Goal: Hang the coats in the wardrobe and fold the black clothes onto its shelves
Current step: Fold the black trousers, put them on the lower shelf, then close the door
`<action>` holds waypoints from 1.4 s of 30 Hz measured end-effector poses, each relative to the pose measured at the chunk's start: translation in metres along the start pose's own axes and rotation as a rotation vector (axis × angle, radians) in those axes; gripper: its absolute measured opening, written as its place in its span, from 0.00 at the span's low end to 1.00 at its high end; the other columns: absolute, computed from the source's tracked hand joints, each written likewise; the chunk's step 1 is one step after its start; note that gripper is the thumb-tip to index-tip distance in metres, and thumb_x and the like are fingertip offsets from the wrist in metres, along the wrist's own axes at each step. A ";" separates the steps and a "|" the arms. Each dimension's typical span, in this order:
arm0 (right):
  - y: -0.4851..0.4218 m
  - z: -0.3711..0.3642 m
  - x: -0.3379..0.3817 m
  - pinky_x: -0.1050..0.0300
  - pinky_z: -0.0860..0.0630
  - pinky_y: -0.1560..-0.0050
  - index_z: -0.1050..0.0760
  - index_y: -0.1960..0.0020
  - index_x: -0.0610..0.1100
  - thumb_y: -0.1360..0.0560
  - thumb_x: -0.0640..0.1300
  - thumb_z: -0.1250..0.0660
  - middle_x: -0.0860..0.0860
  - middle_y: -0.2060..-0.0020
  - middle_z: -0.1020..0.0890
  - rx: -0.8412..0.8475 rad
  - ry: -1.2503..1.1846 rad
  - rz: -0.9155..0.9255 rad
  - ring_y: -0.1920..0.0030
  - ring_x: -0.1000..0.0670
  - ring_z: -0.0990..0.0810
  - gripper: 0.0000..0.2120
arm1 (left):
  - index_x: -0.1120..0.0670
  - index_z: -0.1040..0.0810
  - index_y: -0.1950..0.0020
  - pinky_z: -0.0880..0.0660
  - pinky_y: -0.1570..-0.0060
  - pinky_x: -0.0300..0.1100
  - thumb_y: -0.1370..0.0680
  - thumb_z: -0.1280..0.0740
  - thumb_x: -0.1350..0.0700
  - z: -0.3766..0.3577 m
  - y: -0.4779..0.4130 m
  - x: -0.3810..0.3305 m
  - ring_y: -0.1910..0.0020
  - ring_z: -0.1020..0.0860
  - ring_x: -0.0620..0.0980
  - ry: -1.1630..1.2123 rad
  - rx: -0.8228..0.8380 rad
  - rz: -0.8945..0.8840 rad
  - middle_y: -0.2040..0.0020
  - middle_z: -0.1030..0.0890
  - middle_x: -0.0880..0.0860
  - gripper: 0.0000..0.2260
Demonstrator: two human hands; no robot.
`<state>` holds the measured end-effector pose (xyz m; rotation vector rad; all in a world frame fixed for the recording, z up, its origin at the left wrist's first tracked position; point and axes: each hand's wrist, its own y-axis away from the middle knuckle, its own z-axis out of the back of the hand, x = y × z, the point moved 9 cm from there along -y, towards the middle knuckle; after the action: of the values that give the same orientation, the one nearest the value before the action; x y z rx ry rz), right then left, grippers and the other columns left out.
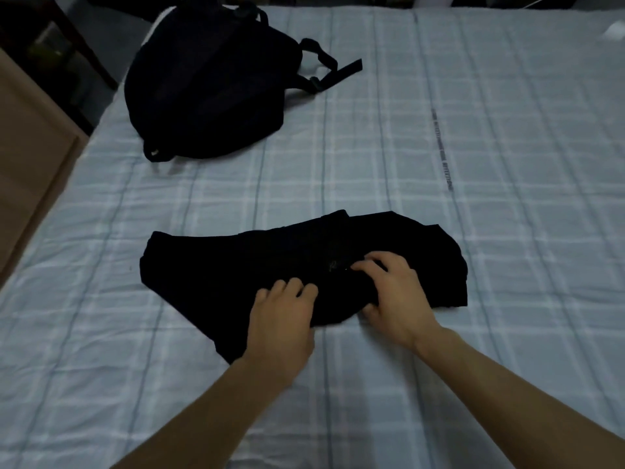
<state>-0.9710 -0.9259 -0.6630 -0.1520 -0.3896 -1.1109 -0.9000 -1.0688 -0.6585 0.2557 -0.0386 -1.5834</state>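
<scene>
One plaid bedspread (pixel 473 147), black garment (pixel 209 265), black backpack (pixel 209 89), brown cabinet (pixel 30 130)

A bed (pixel 473 130) with a pale blue checked sheet fills most of the frame. In its upper left part lies a black backpack (pixel 203 89), with its straps (pixel 324 62) spread out to the right. A thin line of dark printed letters (pixel 443 154) runs down the sheet right of centre; I cannot read it. At the left edge stands a light brown cabinet (pixel 30 137), and dark wooden furniture (pixel 67 28) is in the upper left corner.
</scene>
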 end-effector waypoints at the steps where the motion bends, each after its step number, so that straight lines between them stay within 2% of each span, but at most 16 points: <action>1: -0.001 -0.003 0.001 0.45 0.35 0.31 0.34 0.29 0.51 0.37 0.52 0.26 0.48 0.31 0.33 0.107 -0.023 -0.036 0.30 0.44 0.35 0.38 | 0.47 0.27 0.41 0.29 0.46 0.44 0.27 0.31 0.51 0.001 -0.004 0.000 0.47 0.26 0.49 0.081 0.032 -0.013 0.46 0.26 0.47 0.16; 4: -0.008 -0.008 0.002 0.46 0.42 0.30 0.51 0.23 0.54 0.43 0.70 0.27 0.50 0.27 0.37 0.343 -0.098 -0.152 0.28 0.45 0.39 0.57 | 0.48 0.23 0.49 0.25 0.52 0.46 0.28 0.30 0.41 0.018 -0.022 0.008 0.52 0.24 0.48 0.374 0.059 -0.001 0.51 0.24 0.48 0.14; 5: -0.013 -0.006 0.001 0.44 0.41 0.31 0.49 0.23 0.54 0.44 0.74 0.31 0.51 0.29 0.34 0.334 -0.135 -0.188 0.29 0.45 0.36 0.56 | 0.48 0.22 0.49 0.25 0.50 0.48 0.28 0.32 0.40 0.030 -0.031 0.016 0.50 0.25 0.49 0.400 -0.027 0.018 0.51 0.23 0.49 0.15; 7: -0.024 0.000 -0.005 0.44 0.34 0.36 0.37 0.29 0.52 0.40 0.76 0.37 0.51 0.37 0.24 0.208 -0.183 -0.270 0.35 0.45 0.28 0.47 | 0.48 0.25 0.39 0.30 0.40 0.51 0.25 0.34 0.43 0.051 -0.049 0.030 0.39 0.28 0.53 0.248 -0.141 0.047 0.39 0.24 0.51 0.17; 10: -0.037 -0.002 -0.014 0.45 0.28 0.41 0.30 0.38 0.48 0.34 0.67 0.31 0.50 0.45 0.21 0.066 -0.144 -0.355 0.41 0.45 0.23 0.34 | 0.50 0.43 0.23 0.42 0.29 0.54 0.25 0.33 0.43 0.040 -0.077 0.051 0.26 0.41 0.57 0.016 0.057 0.120 0.24 0.39 0.55 0.34; 12: -0.043 -0.008 -0.018 0.45 0.26 0.41 0.31 0.36 0.46 0.35 0.64 0.27 0.48 0.44 0.22 0.067 -0.127 -0.379 0.42 0.44 0.23 0.35 | 0.52 0.45 0.24 0.39 0.32 0.55 0.28 0.30 0.40 0.023 -0.089 0.061 0.31 0.34 0.58 -0.022 0.174 0.154 0.29 0.32 0.56 0.39; 15: -0.052 -0.012 -0.020 0.46 0.27 0.40 0.32 0.34 0.48 0.38 0.61 0.23 0.47 0.42 0.23 0.094 -0.151 -0.374 0.41 0.44 0.24 0.38 | 0.51 0.31 0.37 0.30 0.44 0.51 0.32 0.26 0.40 0.017 -0.096 0.064 0.45 0.25 0.54 0.012 0.153 0.139 0.45 0.25 0.52 0.29; 20: -0.055 0.005 -0.003 0.54 0.34 0.43 0.29 0.44 0.52 0.41 0.59 0.21 0.53 0.46 0.30 0.036 -0.231 -0.264 0.44 0.52 0.31 0.31 | 0.47 0.28 0.46 0.24 0.55 0.49 0.32 0.23 0.49 0.035 -0.077 0.060 0.56 0.24 0.50 0.242 0.046 -0.014 0.56 0.25 0.47 0.19; 22: -0.052 0.018 0.009 0.58 0.25 0.48 0.29 0.48 0.50 0.41 0.55 0.19 0.55 0.50 0.24 0.037 -0.489 -0.236 0.49 0.54 0.23 0.28 | 0.46 0.28 0.48 0.24 0.58 0.50 0.32 0.24 0.51 0.054 -0.060 0.055 0.58 0.25 0.49 0.283 -0.017 -0.093 0.58 0.27 0.46 0.17; 24: -0.043 0.036 0.025 0.65 0.22 0.56 0.30 0.43 0.50 0.40 0.47 0.17 0.54 0.52 0.21 0.100 -0.780 -0.238 0.53 0.55 0.19 0.31 | 0.46 0.28 0.51 0.24 0.60 0.51 0.31 0.24 0.55 0.081 -0.041 0.049 0.61 0.25 0.48 0.329 -0.072 -0.156 0.59 0.28 0.45 0.16; 26: -0.030 0.061 0.043 0.65 0.21 0.56 0.30 0.37 0.49 0.37 0.41 0.19 0.52 0.51 0.18 0.187 -0.955 -0.212 0.53 0.55 0.17 0.33 | 0.44 0.29 0.52 0.24 0.62 0.52 0.31 0.25 0.59 0.113 -0.019 0.040 0.63 0.25 0.47 0.365 -0.118 -0.217 0.59 0.30 0.43 0.16; 29: 0.000 0.112 0.082 0.60 0.21 0.51 0.21 0.44 0.47 0.33 0.39 0.22 0.50 0.52 0.14 0.368 -0.991 -0.104 0.51 0.53 0.15 0.19 | 0.44 0.27 0.49 0.25 0.64 0.50 0.29 0.27 0.60 0.170 0.024 0.023 0.64 0.25 0.47 0.339 -0.162 -0.287 0.56 0.31 0.41 0.16; 31: 0.027 0.150 0.107 0.60 0.21 0.50 0.19 0.45 0.48 0.31 0.41 0.23 0.52 0.52 0.14 0.415 -0.915 -0.031 0.50 0.53 0.15 0.15 | 0.44 0.26 0.47 0.25 0.65 0.50 0.29 0.27 0.59 0.210 0.058 0.009 0.63 0.24 0.48 0.314 -0.186 -0.309 0.55 0.29 0.41 0.15; 35: 0.093 0.239 0.151 0.64 0.23 0.54 0.20 0.49 0.51 0.28 0.41 0.25 0.58 0.57 0.14 0.284 -0.830 0.072 0.54 0.58 0.16 0.10 | 0.45 0.26 0.41 0.23 0.58 0.45 0.30 0.25 0.59 0.289 0.134 -0.021 0.57 0.23 0.45 0.327 -0.253 -0.280 0.52 0.26 0.42 0.21; 38: 0.148 0.304 0.182 0.59 0.21 0.48 0.19 0.45 0.47 0.28 0.38 0.27 0.54 0.52 0.14 0.112 -0.832 0.137 0.50 0.56 0.16 0.12 | 0.45 0.26 0.37 0.27 0.51 0.37 0.32 0.23 0.59 0.343 0.187 -0.039 0.52 0.24 0.42 0.379 -0.314 -0.227 0.50 0.24 0.43 0.26; 42: 0.224 0.379 0.222 0.59 0.22 0.47 0.20 0.45 0.42 0.27 0.34 0.28 0.50 0.52 0.14 -0.030 -0.812 0.204 0.50 0.53 0.16 0.12 | 0.53 0.21 0.55 0.26 0.62 0.42 0.32 0.22 0.55 0.393 0.257 -0.064 0.64 0.22 0.43 0.470 -0.264 -0.172 0.64 0.20 0.47 0.11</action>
<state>-0.7721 -0.8957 -0.2127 -0.6631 -1.0546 -0.8142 -0.7205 -1.0673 -0.2201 0.4256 0.5663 -1.6415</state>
